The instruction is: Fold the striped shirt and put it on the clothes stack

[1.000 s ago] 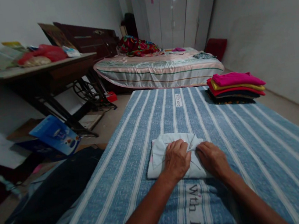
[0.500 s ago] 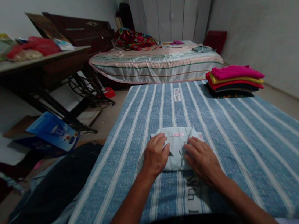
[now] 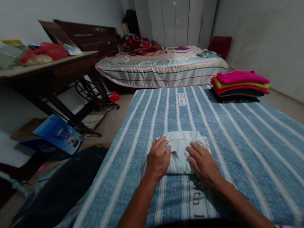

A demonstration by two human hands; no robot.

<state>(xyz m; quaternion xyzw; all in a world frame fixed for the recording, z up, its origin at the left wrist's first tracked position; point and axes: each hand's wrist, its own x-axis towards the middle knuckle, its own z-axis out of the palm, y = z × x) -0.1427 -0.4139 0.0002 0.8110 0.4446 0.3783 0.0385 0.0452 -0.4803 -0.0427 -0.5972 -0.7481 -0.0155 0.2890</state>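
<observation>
A folded pale garment (image 3: 181,148) with a small pink label lies on the blue-and-white striped sheet (image 3: 238,143). My left hand (image 3: 157,160) rests on its left side, fingers curled over the cloth edge. On the garment's right part my right hand (image 3: 203,163) lies flat, fingers stretched out and pressing down. A stack of folded clothes (image 3: 238,86) in pink, yellow, red and dark colours sits at the far right of the sheet, well beyond both hands.
A second mattress (image 3: 162,69) with a bundle of patterned cloth lies further back. At the left stand a cluttered dark table (image 3: 50,73) and a blue box (image 3: 58,134). Dark cloth (image 3: 53,196) lies on the floor beside the sheet. White wardrobe doors stand behind.
The garment has been folded smaller, its left part brought over. My left hand moved from its middle to its left edge; my right hand shifted left onto it.
</observation>
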